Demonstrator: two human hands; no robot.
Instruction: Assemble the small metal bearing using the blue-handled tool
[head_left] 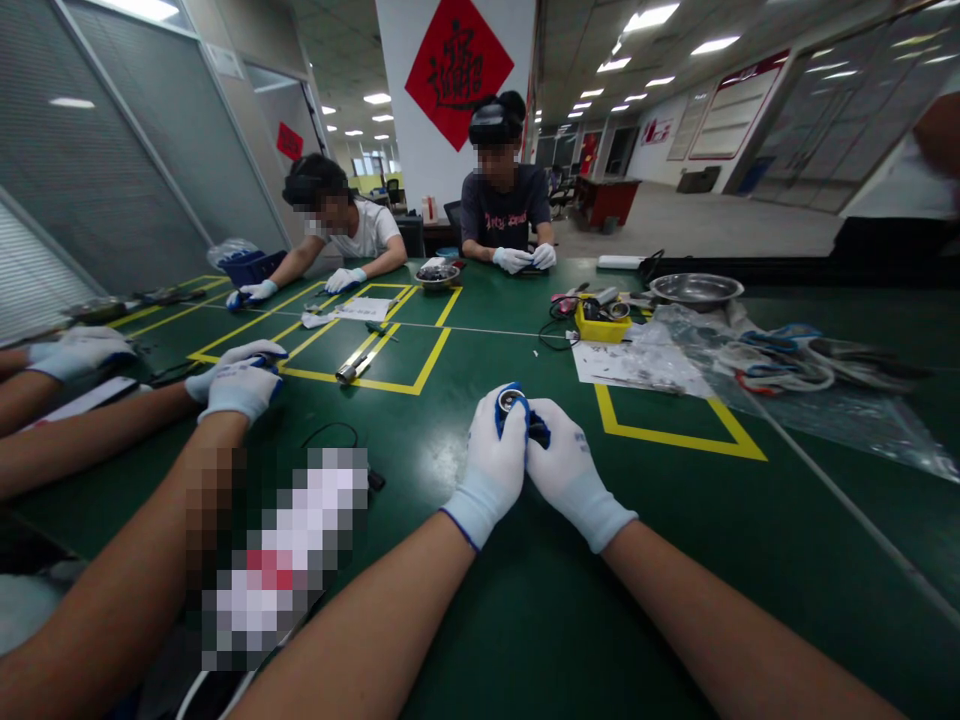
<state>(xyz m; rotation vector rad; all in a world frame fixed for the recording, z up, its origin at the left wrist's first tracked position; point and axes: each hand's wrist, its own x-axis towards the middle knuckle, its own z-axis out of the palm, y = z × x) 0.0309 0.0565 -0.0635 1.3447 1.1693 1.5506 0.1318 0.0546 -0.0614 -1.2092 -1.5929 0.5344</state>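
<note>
My left hand (489, 462), in a white glove with blue fingertips, is closed around a small round metal part (510, 400) with a ring-shaped open end facing up. Against it, my right hand (568, 468), gloved alike, has its fingers curled together. Something dark shows between its fingertips, but the fingers hide what it is. Both hands meet just above the green table (600, 620).
Left of me, a co-worker's gloved hands (244, 385) work close by, beside a blurred white object (300, 550). A metal cylinder (352, 370) lies ahead. To the right are a yellow bin (602, 328), a steel bowl (697, 290) and plastic bags (862, 410). Two people sit opposite.
</note>
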